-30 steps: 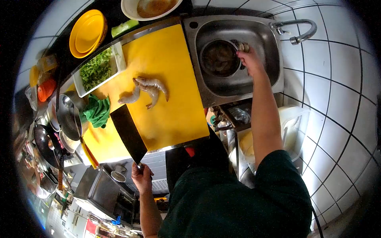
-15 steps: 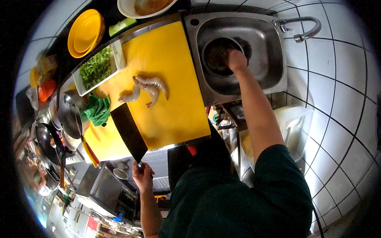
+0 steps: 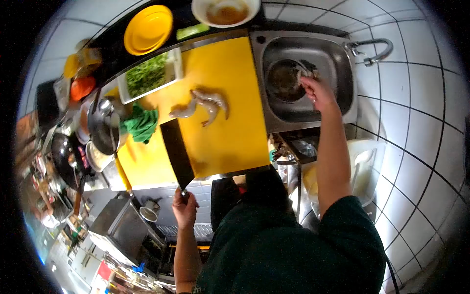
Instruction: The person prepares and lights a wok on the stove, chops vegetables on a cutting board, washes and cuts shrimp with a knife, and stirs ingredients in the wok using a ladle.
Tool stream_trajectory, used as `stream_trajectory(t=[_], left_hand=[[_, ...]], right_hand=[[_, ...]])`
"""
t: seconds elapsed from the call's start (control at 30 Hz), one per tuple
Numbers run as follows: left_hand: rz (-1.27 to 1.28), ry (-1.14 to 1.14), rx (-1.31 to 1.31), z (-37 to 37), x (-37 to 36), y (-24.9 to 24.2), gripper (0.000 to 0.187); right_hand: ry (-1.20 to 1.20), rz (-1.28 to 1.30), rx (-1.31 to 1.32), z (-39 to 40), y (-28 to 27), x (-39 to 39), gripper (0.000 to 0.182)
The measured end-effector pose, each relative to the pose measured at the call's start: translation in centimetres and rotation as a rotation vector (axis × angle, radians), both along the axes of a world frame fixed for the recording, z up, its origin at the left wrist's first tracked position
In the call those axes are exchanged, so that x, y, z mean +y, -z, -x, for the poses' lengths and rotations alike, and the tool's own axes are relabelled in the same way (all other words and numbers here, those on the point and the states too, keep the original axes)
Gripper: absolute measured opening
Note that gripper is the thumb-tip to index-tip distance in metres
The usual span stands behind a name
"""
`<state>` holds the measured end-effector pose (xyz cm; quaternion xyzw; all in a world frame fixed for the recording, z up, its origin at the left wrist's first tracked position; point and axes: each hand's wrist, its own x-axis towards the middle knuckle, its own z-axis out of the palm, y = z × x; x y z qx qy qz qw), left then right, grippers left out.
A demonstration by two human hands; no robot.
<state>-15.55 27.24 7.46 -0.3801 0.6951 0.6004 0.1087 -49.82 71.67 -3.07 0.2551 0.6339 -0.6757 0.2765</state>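
Gripping the handle of one dark cleaver [image 3: 177,154], the left hand [image 3: 185,209] keeps its broad blade flat on the yellow cutting board [image 3: 230,132]. Right hand [image 3: 317,92] pinches one pale grey shrimp [image 3: 308,74] over a round bowl [image 3: 285,81] in the steel sink [image 3: 338,105]. Three raw shrimp [image 3: 205,102], curled, lie mid-board. One tray of chopped greens [image 3: 148,76]; one green cloth [image 3: 141,123].

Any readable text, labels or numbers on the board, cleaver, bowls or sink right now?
None can be read.
Cutting board: plain yellow, no print.
Cleaver, gripped by the left hand: no visible mark on its dark blade.
Sink and the bowl under the right hand: no markings.
Containers at the left: too small and blurred to tell.
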Motion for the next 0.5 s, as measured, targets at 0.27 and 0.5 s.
stream_trajectory(t=[0.27, 0.5], left_hand=[[-0.044, 0.027, 0.072, -0.3, -0.6, 0.2, 0.040], [-0.028, 0.036, 0.040, -0.7, -1.5, 0.3, 0.044]], right_hand=[[-0.720, -0.268, 0.416, -7.0, -11.1, -17.3, 0.039], [-0.616, -0.518, 0.958, -10.1, -11.4, -23.9, 0.052]])
